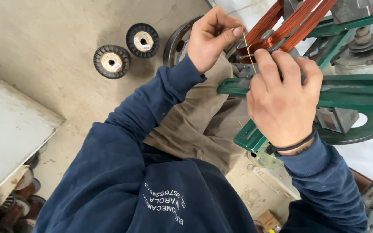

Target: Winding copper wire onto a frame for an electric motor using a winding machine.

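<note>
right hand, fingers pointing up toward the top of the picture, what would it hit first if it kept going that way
Probably the copper wire coil just beyond the right hand, whose fingertips look nearly against it; depth is unclear.

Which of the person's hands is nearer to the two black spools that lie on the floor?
Left. The left hand is raised a little to the right of the two black spools in the picture. The right hand is farther right, against the green frame.

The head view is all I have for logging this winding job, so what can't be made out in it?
- Copper coil: top cut off by the frame edge.
- Thin string: its ends are hidden by the left hand and right hand.
- Green frame: middle covered by the right hand.
- Two black spools: labels too small.
</note>
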